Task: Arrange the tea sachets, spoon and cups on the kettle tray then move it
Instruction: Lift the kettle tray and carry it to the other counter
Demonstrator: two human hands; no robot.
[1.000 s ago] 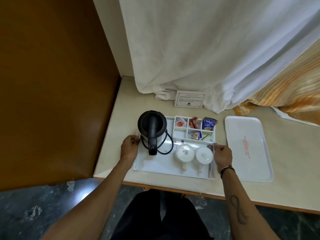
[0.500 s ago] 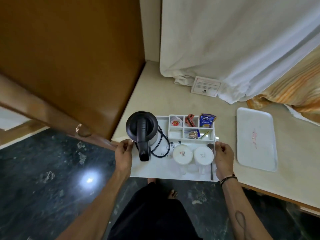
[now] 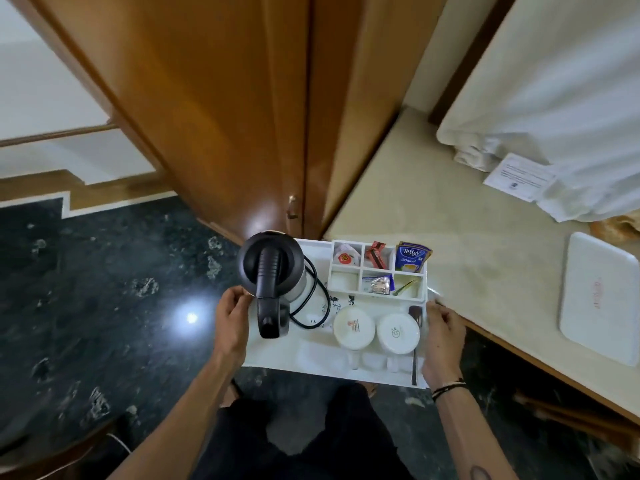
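Note:
I hold the white kettle tray (image 3: 311, 362) in the air, mostly over the dark floor, off the counter's left end. My left hand (image 3: 231, 322) grips its left edge and my right hand (image 3: 445, 336) grips its right edge. On it stand a black kettle (image 3: 272, 271) with its coiled cord, two upside-down white cups (image 3: 354, 327) (image 3: 398, 332), and a spoon (image 3: 415, 344) along the right edge. The divided section at the tray's back holds tea sachets, among them a blue Tetley one (image 3: 411, 256), a red one (image 3: 376, 256) and a silver one (image 3: 376, 284).
The beige counter (image 3: 433, 220) lies to the right with a second white tray (image 3: 599, 299), a printed card (image 3: 519, 176) and white cloth (image 3: 554, 98) hanging over it. A wooden cabinet door (image 3: 225, 116) stands just behind the kettle. Dark stone floor (image 3: 104, 306) spreads left.
The tray has come off the counter and swung left over the floor, both hands still gripping it. My view has turned left with it.

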